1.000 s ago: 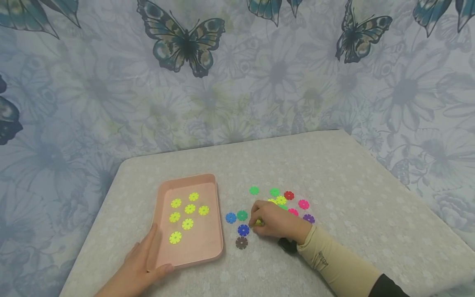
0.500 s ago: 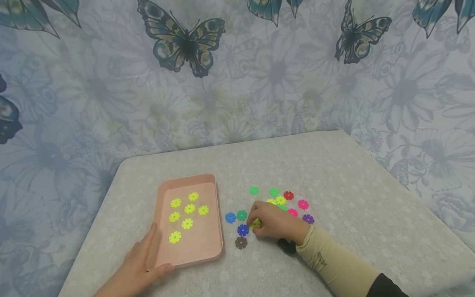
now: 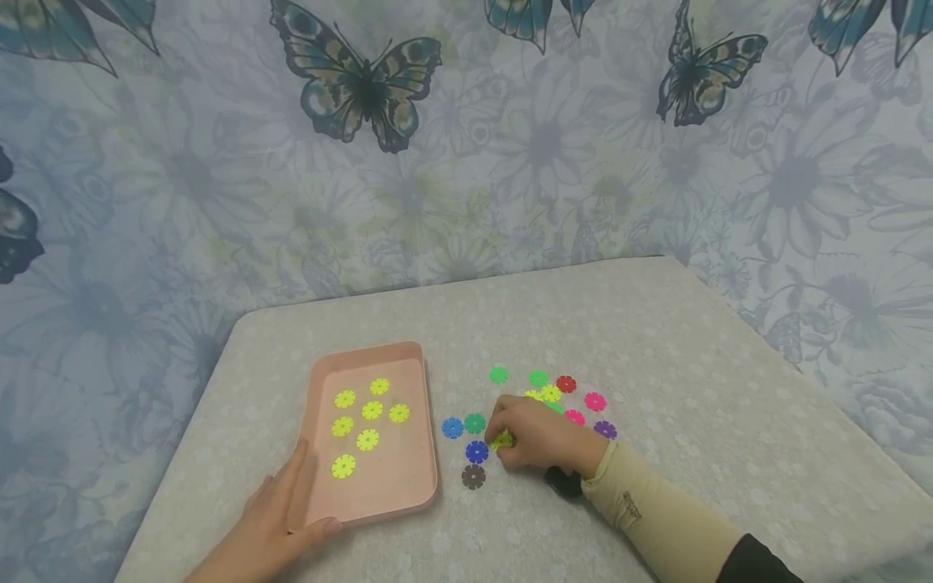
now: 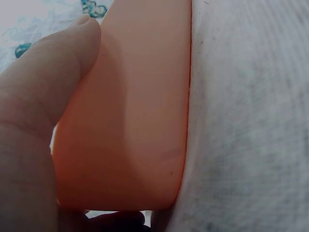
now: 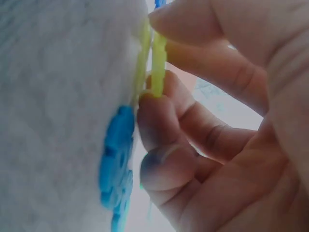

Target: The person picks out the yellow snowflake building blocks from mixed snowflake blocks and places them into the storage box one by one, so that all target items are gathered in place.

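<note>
My left hand (image 3: 270, 518) grips the near left corner of a pink tray (image 3: 397, 482), its thumb along the near wall. In the left wrist view the thumb lies across the tray's outer side (image 4: 152, 96). Several yellow flower-shaped discs (image 3: 368, 440) lie flat and apart inside the tray. To the right of it, my right hand (image 3: 547, 433) pinches a yellow notched disc (image 5: 158, 65) between thumb and fingers, close over the tabletop. Another yellow disc (image 5: 140, 67) shows beside it against the cloth. A blue disc (image 5: 117, 157) lies near the curled fingers.
Around the right hand lie loose discs: light blue (image 3: 453, 427), green (image 3: 475, 423), dark blue (image 3: 477, 452), brown (image 3: 474, 476), red (image 3: 566, 384), pink (image 3: 595, 402) and purple (image 3: 605, 430). More yellow discs (image 3: 550, 393) sit behind that hand. A butterfly-patterned wall (image 3: 466, 162) stands behind the table.
The right hand's fingertips have shifted slightly, and more of the yellow disc shows between them than one second ago. The left hand and tray have stayed in place.
</note>
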`<state>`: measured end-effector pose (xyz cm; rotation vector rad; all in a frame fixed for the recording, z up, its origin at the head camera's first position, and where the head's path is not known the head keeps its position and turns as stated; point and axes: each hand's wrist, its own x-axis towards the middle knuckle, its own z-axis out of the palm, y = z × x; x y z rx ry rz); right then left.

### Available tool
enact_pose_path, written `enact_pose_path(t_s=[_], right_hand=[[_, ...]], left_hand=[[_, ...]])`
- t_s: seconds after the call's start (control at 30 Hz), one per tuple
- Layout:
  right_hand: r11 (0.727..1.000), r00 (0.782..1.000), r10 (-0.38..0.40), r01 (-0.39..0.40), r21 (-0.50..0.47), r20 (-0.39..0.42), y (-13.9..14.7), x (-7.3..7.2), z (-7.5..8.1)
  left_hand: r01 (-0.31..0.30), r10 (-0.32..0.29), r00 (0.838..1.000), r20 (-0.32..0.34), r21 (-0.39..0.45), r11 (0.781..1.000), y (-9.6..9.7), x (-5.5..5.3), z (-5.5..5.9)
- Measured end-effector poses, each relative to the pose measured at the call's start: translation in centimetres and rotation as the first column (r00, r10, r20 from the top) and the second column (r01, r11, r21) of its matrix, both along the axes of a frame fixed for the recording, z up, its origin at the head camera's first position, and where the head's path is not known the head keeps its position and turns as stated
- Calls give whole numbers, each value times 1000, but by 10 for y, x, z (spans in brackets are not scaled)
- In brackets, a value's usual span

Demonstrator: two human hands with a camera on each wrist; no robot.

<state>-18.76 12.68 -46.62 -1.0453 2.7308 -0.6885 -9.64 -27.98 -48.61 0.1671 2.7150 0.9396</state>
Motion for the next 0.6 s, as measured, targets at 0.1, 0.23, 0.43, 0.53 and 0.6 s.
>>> enact_pose_path(t_s=[0.1,0.23,0.43,0.53,0.6], right_hand=[[1000,1000,-7,7,14,1,2,-3,2],[1000,1000,-11,11,19,0,-1,-8,13],[1000,999,14,-15,-6,-37,-20,-17,42],[999,997,41,-42,-15,-60,-41,-21,57],[997,995,73,-75,-23,-71,-58,-23,64]], left_hand=[[2,-2,1000,-13,13,1000,1,0,0],[3,-2,1000,-31,32,999,1,-1,0],[19,-15,996,-84,49,999,-1,-1,-4],[25,-20,995,-99,40,999,-2,0,-4],[22,-18,994,-104,38,999,-1,1,-5]])
